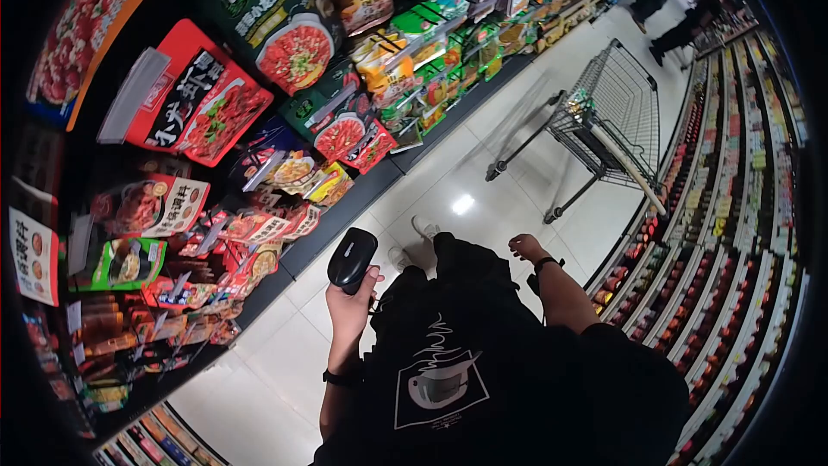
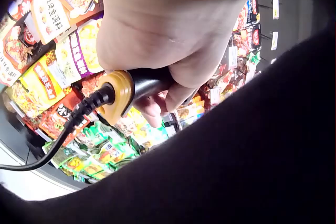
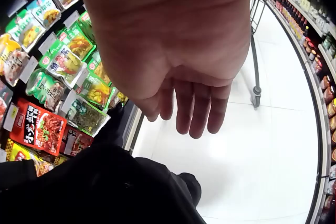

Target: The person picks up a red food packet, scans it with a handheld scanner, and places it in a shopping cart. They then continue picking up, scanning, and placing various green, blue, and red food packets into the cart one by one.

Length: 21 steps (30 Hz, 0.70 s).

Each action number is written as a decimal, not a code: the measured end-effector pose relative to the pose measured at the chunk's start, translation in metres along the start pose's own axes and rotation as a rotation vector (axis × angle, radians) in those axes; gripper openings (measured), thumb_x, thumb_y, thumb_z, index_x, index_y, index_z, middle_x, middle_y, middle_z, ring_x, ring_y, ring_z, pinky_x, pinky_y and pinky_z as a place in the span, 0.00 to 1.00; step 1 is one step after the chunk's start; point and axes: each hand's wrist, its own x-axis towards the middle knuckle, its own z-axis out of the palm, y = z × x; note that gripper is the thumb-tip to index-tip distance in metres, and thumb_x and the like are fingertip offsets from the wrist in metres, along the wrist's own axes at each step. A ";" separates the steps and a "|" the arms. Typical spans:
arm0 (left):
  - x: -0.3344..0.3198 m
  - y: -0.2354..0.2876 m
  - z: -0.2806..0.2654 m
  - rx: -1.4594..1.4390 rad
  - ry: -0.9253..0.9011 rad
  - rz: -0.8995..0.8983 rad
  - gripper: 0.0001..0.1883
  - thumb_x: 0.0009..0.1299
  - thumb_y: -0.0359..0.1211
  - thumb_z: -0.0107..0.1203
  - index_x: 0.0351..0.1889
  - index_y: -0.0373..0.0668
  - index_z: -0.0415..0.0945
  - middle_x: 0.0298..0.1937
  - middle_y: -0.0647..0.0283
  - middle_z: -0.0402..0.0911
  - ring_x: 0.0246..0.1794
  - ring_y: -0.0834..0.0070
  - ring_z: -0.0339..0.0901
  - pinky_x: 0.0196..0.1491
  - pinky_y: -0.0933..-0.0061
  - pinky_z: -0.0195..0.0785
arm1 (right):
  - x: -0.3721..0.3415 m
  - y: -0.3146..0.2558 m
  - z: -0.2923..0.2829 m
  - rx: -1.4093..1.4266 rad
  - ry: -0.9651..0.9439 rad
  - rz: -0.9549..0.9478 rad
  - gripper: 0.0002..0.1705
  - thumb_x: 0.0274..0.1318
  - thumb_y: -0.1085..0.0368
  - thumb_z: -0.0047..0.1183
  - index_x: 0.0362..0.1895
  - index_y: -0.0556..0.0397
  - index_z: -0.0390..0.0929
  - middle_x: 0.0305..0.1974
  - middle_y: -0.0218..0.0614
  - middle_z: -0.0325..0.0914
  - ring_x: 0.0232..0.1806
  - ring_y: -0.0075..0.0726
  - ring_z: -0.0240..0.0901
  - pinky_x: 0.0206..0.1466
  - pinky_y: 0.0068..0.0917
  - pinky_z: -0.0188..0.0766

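Note:
My left hand (image 1: 348,315) grips a black barcode scanner (image 1: 352,259), its rounded head pointing up toward the hanging packets in the head view. From the left wrist, the fingers wrap the scanner's handle (image 2: 152,82), which ends in a yellow collar (image 2: 116,97) with a black cable (image 2: 79,118) running off to the left. Seasoning packets (image 2: 48,83) fill the shelf beyond that hand. On the other side of the body, my right hand (image 1: 526,248) hangs with nothing in it; in the right wrist view its fingers (image 3: 199,111) are loose and slightly bent above the pale floor.
An upright rack of seasoning packets (image 1: 207,103) runs along the left side of the aisle. A wire shopping cart (image 1: 617,112) stands ahead on the tiled floor (image 1: 466,173). Shelves of bottles and jars (image 1: 724,233) line the right. Two people (image 1: 664,0) are farther up the aisle.

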 end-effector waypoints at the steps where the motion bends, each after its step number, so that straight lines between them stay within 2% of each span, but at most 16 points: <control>1: 0.003 -0.004 0.000 0.025 -0.033 -0.039 0.09 0.76 0.30 0.69 0.49 0.35 0.86 0.41 0.61 0.91 0.36 0.81 0.87 0.33 0.78 0.75 | -0.012 0.009 0.002 -0.027 0.010 0.024 0.21 0.69 0.55 0.62 0.59 0.54 0.84 0.45 0.39 0.89 0.39 0.36 0.87 0.39 0.35 0.81; 2: 0.005 -0.008 0.002 0.018 -0.051 -0.040 0.09 0.76 0.30 0.69 0.49 0.36 0.86 0.39 0.61 0.91 0.33 0.82 0.85 0.32 0.79 0.73 | -0.025 0.020 0.005 0.002 0.033 0.035 0.21 0.69 0.56 0.61 0.59 0.54 0.84 0.45 0.39 0.89 0.40 0.36 0.87 0.39 0.35 0.82; 5: 0.015 -0.014 0.016 0.059 -0.131 -0.019 0.09 0.76 0.30 0.69 0.49 0.36 0.86 0.36 0.62 0.91 0.28 0.84 0.83 0.29 0.80 0.71 | -0.060 0.054 0.011 0.116 0.148 0.027 0.20 0.66 0.56 0.61 0.56 0.55 0.87 0.39 0.38 0.89 0.35 0.33 0.86 0.34 0.32 0.81; 9: 0.023 0.000 0.048 0.123 -0.256 -0.051 0.08 0.75 0.30 0.69 0.46 0.36 0.85 0.38 0.60 0.90 0.28 0.82 0.83 0.28 0.78 0.71 | -0.096 0.105 0.022 0.299 0.297 0.033 0.20 0.67 0.57 0.61 0.56 0.57 0.86 0.40 0.39 0.89 0.36 0.33 0.87 0.34 0.31 0.81; 10: 0.025 0.001 0.059 0.133 -0.279 0.014 0.08 0.75 0.30 0.69 0.46 0.36 0.85 0.38 0.61 0.89 0.29 0.81 0.84 0.28 0.79 0.71 | -0.104 0.117 0.027 0.358 0.326 0.043 0.20 0.67 0.58 0.61 0.56 0.57 0.86 0.40 0.39 0.89 0.36 0.33 0.87 0.34 0.31 0.81; 11: 0.027 0.004 0.068 0.154 -0.320 -0.016 0.07 0.75 0.29 0.69 0.45 0.36 0.85 0.39 0.61 0.89 0.33 0.79 0.86 0.28 0.79 0.71 | -0.113 0.131 0.031 0.417 0.357 0.053 0.20 0.67 0.58 0.61 0.55 0.57 0.86 0.40 0.39 0.89 0.36 0.33 0.87 0.33 0.31 0.81; 12: 0.026 0.008 0.080 0.157 -0.349 0.034 0.08 0.75 0.30 0.69 0.46 0.36 0.85 0.37 0.61 0.90 0.29 0.82 0.83 0.28 0.80 0.70 | -0.119 0.149 0.038 0.441 0.366 0.077 0.19 0.68 0.58 0.61 0.54 0.57 0.86 0.39 0.40 0.89 0.36 0.33 0.87 0.33 0.30 0.80; 13: 0.025 0.011 0.094 0.155 -0.372 0.088 0.09 0.76 0.31 0.69 0.46 0.36 0.85 0.36 0.61 0.91 0.26 0.84 0.81 0.28 0.81 0.68 | -0.123 0.169 0.046 0.455 0.372 0.078 0.18 0.68 0.57 0.61 0.53 0.57 0.86 0.39 0.40 0.89 0.35 0.34 0.87 0.32 0.31 0.80; 16: 0.018 0.019 0.134 0.180 -0.428 0.108 0.09 0.76 0.32 0.69 0.46 0.37 0.86 0.36 0.61 0.91 0.26 0.86 0.80 0.27 0.81 0.67 | -0.133 0.229 0.074 0.569 0.342 0.177 0.17 0.69 0.57 0.60 0.52 0.57 0.86 0.38 0.40 0.88 0.33 0.36 0.86 0.31 0.33 0.81; 19: 0.003 0.027 0.181 0.218 -0.463 0.118 0.08 0.75 0.31 0.69 0.47 0.36 0.85 0.37 0.61 0.91 0.27 0.86 0.81 0.27 0.81 0.67 | -0.146 0.276 0.087 0.598 0.204 0.314 0.17 0.70 0.55 0.59 0.53 0.53 0.86 0.41 0.37 0.89 0.36 0.36 0.86 0.36 0.35 0.83; 21: -0.008 0.028 0.219 0.226 -0.481 0.118 0.08 0.75 0.30 0.69 0.48 0.36 0.85 0.38 0.61 0.91 0.29 0.84 0.82 0.27 0.81 0.68 | -0.156 0.300 0.083 0.590 0.159 0.336 0.17 0.70 0.55 0.59 0.53 0.52 0.87 0.41 0.36 0.89 0.36 0.36 0.87 0.37 0.36 0.84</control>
